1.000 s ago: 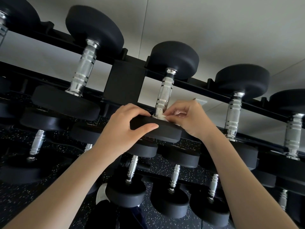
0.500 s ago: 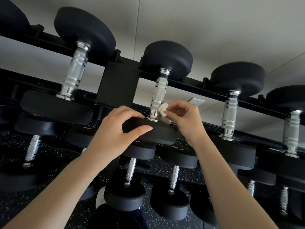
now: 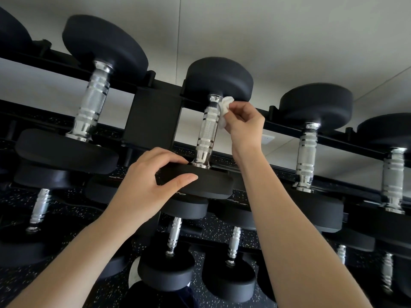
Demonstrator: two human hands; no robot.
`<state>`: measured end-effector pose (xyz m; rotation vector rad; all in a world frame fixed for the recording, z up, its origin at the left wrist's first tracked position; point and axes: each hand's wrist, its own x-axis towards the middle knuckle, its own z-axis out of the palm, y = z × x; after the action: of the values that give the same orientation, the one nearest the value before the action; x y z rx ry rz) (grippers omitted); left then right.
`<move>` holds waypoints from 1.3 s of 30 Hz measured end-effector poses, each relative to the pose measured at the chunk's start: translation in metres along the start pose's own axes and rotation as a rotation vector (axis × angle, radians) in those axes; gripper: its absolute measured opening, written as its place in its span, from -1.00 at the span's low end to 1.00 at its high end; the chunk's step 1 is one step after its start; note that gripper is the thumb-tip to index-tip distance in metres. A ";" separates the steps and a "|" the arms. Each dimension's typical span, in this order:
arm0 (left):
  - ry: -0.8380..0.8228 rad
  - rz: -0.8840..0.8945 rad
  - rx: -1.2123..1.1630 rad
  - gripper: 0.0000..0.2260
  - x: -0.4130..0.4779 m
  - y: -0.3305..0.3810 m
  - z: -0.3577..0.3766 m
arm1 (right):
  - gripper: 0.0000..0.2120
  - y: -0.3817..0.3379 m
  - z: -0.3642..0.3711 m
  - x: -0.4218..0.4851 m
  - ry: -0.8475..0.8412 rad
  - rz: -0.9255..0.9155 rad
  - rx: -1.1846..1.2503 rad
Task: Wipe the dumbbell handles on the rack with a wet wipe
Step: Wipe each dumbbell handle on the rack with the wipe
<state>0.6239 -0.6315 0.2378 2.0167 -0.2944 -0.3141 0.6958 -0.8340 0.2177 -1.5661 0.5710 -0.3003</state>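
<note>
R hand (image 3: 244,126) w/ wipe (image 3: 225,107) — now higher up handle (image 3: 207,132)

A white wet wipe (image 3: 225,108), crumpled into a small wad, is pressing against the upper right side of the middle dumbbell (image 3: 219,78)'s handle (image 3: 205,132), pinched in the right hand (image 3: 243,124). The chrome, knurled handle is leaning slightly between two round black heads on the black rack (image 3: 153,116)'s top tier. The left hand (image 3: 151,183) is gripping the lower head at six o'clock. Neighbouring dumbbells are lying at nine o'clock (image 3: 91,105) and three o'clock (image 3: 308,152), tilted alike.
</note>
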 end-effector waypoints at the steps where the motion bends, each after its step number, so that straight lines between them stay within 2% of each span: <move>1: 0.000 -0.003 -0.005 -0.63 0.000 0.000 0.000 | -0.80 0.000 0.002 0.001 0.000 0.031 0.046; 4: 0.002 -0.005 -0.016 -0.65 0.000 0.000 0.000 | -0.83 0.004 -0.002 -0.004 -0.076 0.100 0.105; 11: 0.001 -0.003 0.000 -0.65 0.001 -0.001 0.000 | -0.84 0.015 -0.025 -0.033 -0.281 0.206 0.029; 15: -0.012 -0.003 0.005 -0.66 0.001 -0.001 -0.001 | -0.88 0.016 -0.028 -0.046 -0.298 0.284 0.062; 19: -0.010 -0.004 0.009 -0.66 0.001 -0.002 0.000 | -0.80 0.012 -0.025 -0.046 -0.290 0.353 0.221; 25: -0.002 -0.001 0.005 -0.68 0.002 -0.003 0.000 | -0.80 0.004 -0.012 -0.027 -0.301 0.341 0.363; 30: 0.011 0.000 -0.014 -0.67 0.001 -0.003 0.000 | -0.89 0.002 -0.002 -0.008 -0.293 0.332 0.470; 35: 0.013 -0.004 -0.010 -0.68 0.001 -0.003 0.001 | -0.87 0.010 -0.013 -0.013 -0.388 0.292 0.456; 39: 0.015 -0.004 -0.011 -0.65 0.001 -0.003 0.001 | -0.89 0.014 -0.018 -0.019 -0.389 0.254 0.412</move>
<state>0.6246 -0.6312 0.2345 2.0082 -0.2791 -0.3028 0.6686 -0.8391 0.2080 -1.0993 0.3672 0.0801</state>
